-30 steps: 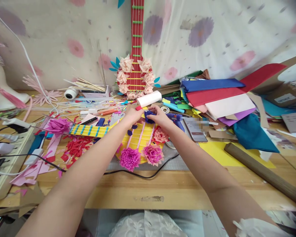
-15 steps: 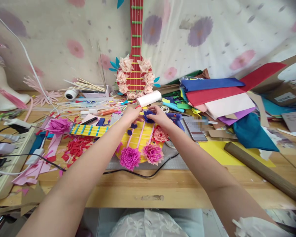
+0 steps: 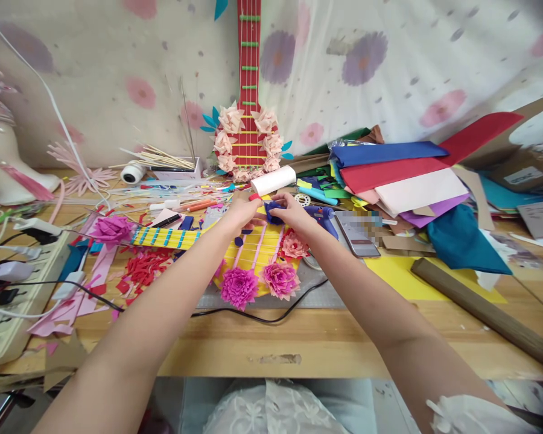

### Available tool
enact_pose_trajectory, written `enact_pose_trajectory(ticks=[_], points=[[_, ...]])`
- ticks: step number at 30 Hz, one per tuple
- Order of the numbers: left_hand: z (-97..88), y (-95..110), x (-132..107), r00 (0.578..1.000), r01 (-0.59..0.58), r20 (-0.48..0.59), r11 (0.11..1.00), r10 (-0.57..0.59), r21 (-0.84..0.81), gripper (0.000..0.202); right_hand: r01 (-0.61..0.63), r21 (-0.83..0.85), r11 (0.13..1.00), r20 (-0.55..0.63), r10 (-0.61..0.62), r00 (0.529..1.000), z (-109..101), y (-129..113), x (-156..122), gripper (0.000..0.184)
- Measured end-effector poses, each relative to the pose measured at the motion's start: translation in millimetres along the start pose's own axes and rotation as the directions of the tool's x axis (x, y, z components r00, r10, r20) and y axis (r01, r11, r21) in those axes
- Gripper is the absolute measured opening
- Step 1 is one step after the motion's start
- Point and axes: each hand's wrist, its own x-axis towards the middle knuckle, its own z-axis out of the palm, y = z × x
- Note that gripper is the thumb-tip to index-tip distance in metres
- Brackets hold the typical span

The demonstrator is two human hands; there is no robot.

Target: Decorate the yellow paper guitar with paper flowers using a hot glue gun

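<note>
A yellow paper guitar (image 3: pixel 248 256) with pink strips and string lies on the table, its neck to the left. My right hand (image 3: pixel 292 212) is closed on a dark blue paper flower (image 3: pixel 275 213) at the far edge of the guitar's body. Beside it, on the left, my left hand (image 3: pixel 244 214) has its fingers curled in; what they pinch is hidden. A red bit (image 3: pixel 254 197) shows at its fingertips. Below that hand lies a small dark blue petal (image 3: pixel 239 242). Magenta flower (image 3: pixel 239 288), pink flower (image 3: pixel 281 279) and coral flower (image 3: pixel 295 245) sit along the body's edge.
A blue glue gun (image 3: pixel 323 220) and a phone (image 3: pixel 357 234) lie to the right, before stacked coloured paper (image 3: pixel 398 175). A red guitar (image 3: pixel 248 138) stands at the back. Power strip (image 3: pixel 31 289) and red scraps (image 3: pixel 147 268) are left. A black cable (image 3: pixel 271 321) crosses in front.
Both hands stay nearly in place at the blue flower, with the left fingers shifted slightly. The view has tilted a little; the guitar has not visibly moved.
</note>
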Motion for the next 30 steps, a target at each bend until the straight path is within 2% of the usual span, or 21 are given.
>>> enact_pose_trajectory(ticks=[7,10,12,13,15,18,20,25,30], points=[[-8.9,-2,1,1.000,-0.025,0.016,1.000,0.025,0.003,0.018,0.003,-0.035,0.999,0.009,-0.003,1.000,-2,-1,0,0.032],[-21.7,-8,3,0.993,-0.112,-0.031,0.986,0.117,0.125,0.013,0.010,-0.048,0.999,0.017,-0.010,1.000,-5,1,2,0.035],[-31.3,-15,4,0.960,-0.216,-0.101,0.917,0.263,0.336,0.013,0.034,-0.060,0.998,0.013,-0.033,0.999,-10,2,2,0.036],[-35.7,-19,4,0.931,-0.262,-0.109,0.847,0.348,0.463,0.013,0.052,-0.071,0.996,0.004,-0.051,0.999,-13,1,1,0.036],[-42.7,-26,2,0.893,-0.299,-0.066,0.697,0.445,0.651,0.013,0.093,-0.114,0.989,-0.029,-0.096,0.995,-19,0,-5,0.034],[-49.6,-34,-4,0.897,-0.287,-0.001,0.582,0.443,0.760,0.016,0.132,-0.193,0.972,-0.077,-0.150,0.986,-30,-2,-19,0.030],[-54.1,-37,-9,0.897,-0.286,0.007,0.566,0.443,0.774,0.015,0.142,-0.229,0.963,-0.088,-0.166,0.982,-38,1,-31,0.026],[-66.9,-47,-11,0.896,-0.226,-0.058,0.566,0.440,0.793,0.013,0.123,-0.285,0.951,-0.036,-0.139,0.990,-59,20,-53,0.014],[-65.9,-58,0,0.884,-0.274,0.002,0.516,0.467,0.812,0.014,0.015,-0.260,0.966,-0.033,-0.024,0.999,-80,35,-65,0.021]])
